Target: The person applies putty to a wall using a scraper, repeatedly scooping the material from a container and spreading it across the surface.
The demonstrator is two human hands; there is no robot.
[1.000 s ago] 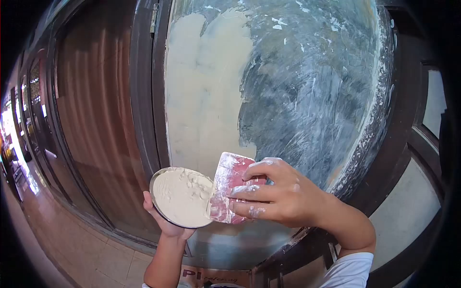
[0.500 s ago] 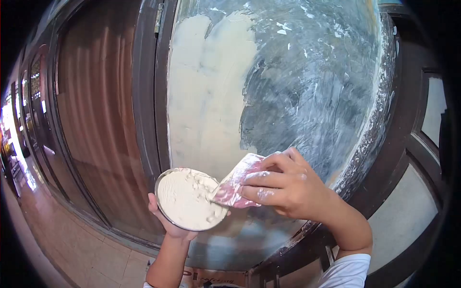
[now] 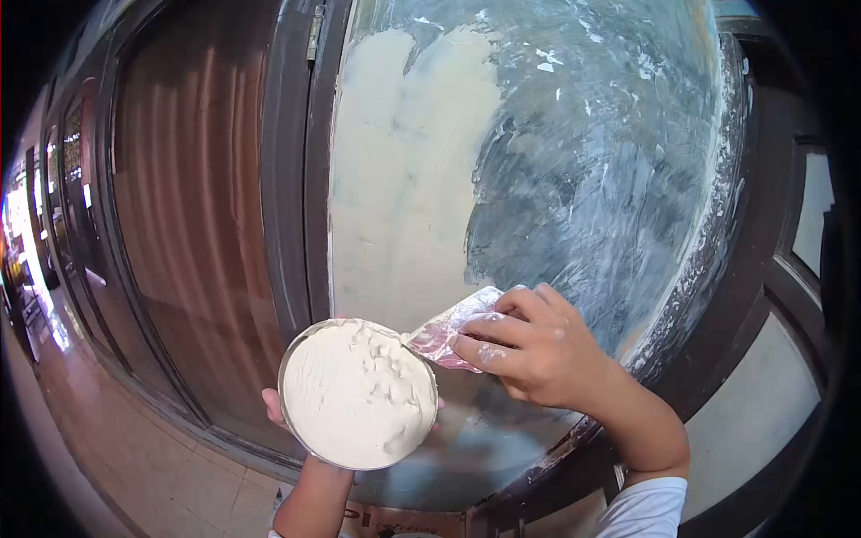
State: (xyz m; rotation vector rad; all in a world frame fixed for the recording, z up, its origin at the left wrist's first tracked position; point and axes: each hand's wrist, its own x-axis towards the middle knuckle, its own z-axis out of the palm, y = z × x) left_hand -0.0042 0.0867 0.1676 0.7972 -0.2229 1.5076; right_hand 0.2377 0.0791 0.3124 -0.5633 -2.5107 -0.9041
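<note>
My left hand (image 3: 273, 408) holds up a round container of cream-coloured putty (image 3: 345, 394) from below; most of its fingers are hidden behind it. The putty is smooth on the left and lumpy on the right. Between the fingers and thumb of my right hand (image 3: 538, 350) is a pinkish putty scraper (image 3: 444, 336), smeared with white. Its lower left corner meets the container's upper right rim. White smudges mark the right fingers. Behind both hands stands a wall panel (image 3: 583, 215), coated cream on its left part and bare mottled grey on the right.
A dark door frame (image 3: 296, 179) with a hinge borders the panel on the left, beside a glass pane with a brown curtain (image 3: 197, 197). Dark framed woodwork (image 3: 762, 332) stands at right. Printed cardboard (image 3: 404, 523) lies below, near the tiled floor (image 3: 193, 489).
The container has come lower and tilted more towards me, showing more putty. The scraper has moved from over the putty to the container's rim. The whole view has shifted slightly.
</note>
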